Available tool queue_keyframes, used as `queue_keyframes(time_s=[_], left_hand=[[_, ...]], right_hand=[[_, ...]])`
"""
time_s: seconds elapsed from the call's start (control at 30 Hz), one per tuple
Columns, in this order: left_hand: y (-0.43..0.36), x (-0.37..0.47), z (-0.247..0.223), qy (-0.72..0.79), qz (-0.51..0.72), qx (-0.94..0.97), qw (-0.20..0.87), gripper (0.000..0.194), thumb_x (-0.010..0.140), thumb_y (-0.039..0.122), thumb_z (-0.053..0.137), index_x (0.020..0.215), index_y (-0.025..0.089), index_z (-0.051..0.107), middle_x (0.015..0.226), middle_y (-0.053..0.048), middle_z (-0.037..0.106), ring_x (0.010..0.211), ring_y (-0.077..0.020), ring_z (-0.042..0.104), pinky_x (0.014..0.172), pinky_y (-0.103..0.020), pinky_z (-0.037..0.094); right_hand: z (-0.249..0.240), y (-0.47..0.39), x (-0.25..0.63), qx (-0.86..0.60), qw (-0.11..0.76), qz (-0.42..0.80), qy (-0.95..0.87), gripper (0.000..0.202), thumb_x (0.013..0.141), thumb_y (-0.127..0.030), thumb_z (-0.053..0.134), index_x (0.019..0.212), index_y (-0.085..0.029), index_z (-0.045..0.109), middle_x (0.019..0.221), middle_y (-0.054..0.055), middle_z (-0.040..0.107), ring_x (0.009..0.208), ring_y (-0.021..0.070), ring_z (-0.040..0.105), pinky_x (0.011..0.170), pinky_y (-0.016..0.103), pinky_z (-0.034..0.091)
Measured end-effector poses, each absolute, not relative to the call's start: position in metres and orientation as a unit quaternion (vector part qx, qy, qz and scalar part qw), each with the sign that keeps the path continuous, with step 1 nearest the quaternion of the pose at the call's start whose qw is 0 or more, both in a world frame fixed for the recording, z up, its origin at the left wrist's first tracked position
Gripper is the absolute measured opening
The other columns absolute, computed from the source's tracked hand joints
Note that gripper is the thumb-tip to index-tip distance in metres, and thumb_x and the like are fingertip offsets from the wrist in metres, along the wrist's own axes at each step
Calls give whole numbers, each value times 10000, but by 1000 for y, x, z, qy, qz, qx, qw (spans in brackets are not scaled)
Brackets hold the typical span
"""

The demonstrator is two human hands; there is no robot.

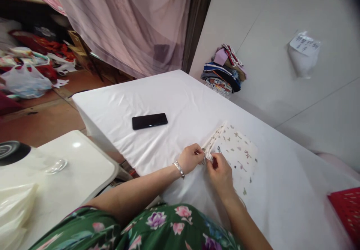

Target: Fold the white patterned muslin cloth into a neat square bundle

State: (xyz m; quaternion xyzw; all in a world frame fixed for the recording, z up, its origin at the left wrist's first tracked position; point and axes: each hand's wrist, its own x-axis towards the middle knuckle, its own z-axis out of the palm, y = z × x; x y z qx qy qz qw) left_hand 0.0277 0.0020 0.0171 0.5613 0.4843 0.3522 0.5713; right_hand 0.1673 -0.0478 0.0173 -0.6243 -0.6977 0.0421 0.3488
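A white cloth with small printed sprigs and figures [239,148] lies on the white-covered table [180,96] in front of me. Its left edge is gathered into several folds. My left hand [192,158], with a silver bracelet at the wrist, pinches the near left corner of these folds. Right beside it, my right hand [221,171] grips the same bunched corner between thumb and fingers. The two hands almost touch. Part of the cloth is hidden under my right hand and forearm.
A black phone [149,121] lies on the table to the left. Folded fabrics [223,71] are stacked by the wall at the far edge. A red plastic basket [347,208] is at the right. A smaller white table [75,167] with a black-lidded jar [14,152] stands left.
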Motion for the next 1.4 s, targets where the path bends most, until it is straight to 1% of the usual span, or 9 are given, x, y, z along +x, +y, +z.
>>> queue_keyframes(time_s=[0.13,0.3,0.53,0.77,0.9,1.03,1.13,1.23,1.4], left_hand=[[3,28,11,497,360,543,573,54,688,205,555,672,166,520,473,65,505,431,-61,465,453,-167,367],[3,31,5,475,395,535,576,57,669,149,543,717,167,516,526,63,515,480,-66,485,499,-176,403],[2,30,0,428,415,547,587,109,703,207,554,799,166,522,664,18,601,566,-91,558,560,-207,453],[-2,26,1,417,417,568,574,202,718,160,493,918,185,500,708,21,646,551,-92,585,561,-204,453],[2,20,3,411,394,583,580,243,728,150,447,964,183,499,735,13,658,484,-84,562,508,-204,441],[13,10,6,495,338,655,460,197,728,195,487,905,187,575,797,-11,667,563,-109,567,577,-232,434],[17,4,5,538,259,718,357,171,726,325,552,791,187,631,831,-38,647,662,-150,577,631,-259,415],[16,6,4,540,213,745,329,283,743,449,534,767,191,647,860,-46,628,719,-170,585,639,-265,408],[20,19,5,539,180,762,310,330,777,487,474,808,205,644,880,-29,619,733,-163,590,627,-259,408]], right_hand=[[21,-48,168,-637,354,-3,-685,79,798,-237,458,829,-193,516,692,-3,512,603,123,475,605,243,393],[17,-48,164,-637,290,11,-714,118,809,-236,427,870,-196,520,771,22,559,659,144,504,608,255,384],[11,-48,164,-647,339,74,-679,121,810,-279,448,855,-197,525,703,1,528,614,135,484,599,255,407],[10,-52,159,-616,326,63,-714,256,809,-316,488,1025,-180,482,941,81,554,860,202,516,739,328,436],[9,-48,162,-634,338,68,-693,190,814,-304,473,949,-181,524,838,53,568,756,180,523,696,309,434],[13,-44,170,-670,409,152,-600,185,779,-325,519,883,-176,557,708,8,567,583,129,491,560,247,428],[20,-44,173,-678,449,186,-551,226,745,-344,558,883,-165,570,684,2,564,555,119,482,518,228,422],[24,-46,172,-679,451,181,-550,228,732,-342,571,877,-166,578,687,0,566,563,117,482,531,227,426],[19,-47,170,-678,441,179,-561,222,742,-339,553,875,-163,579,702,5,578,579,118,495,551,229,432]])
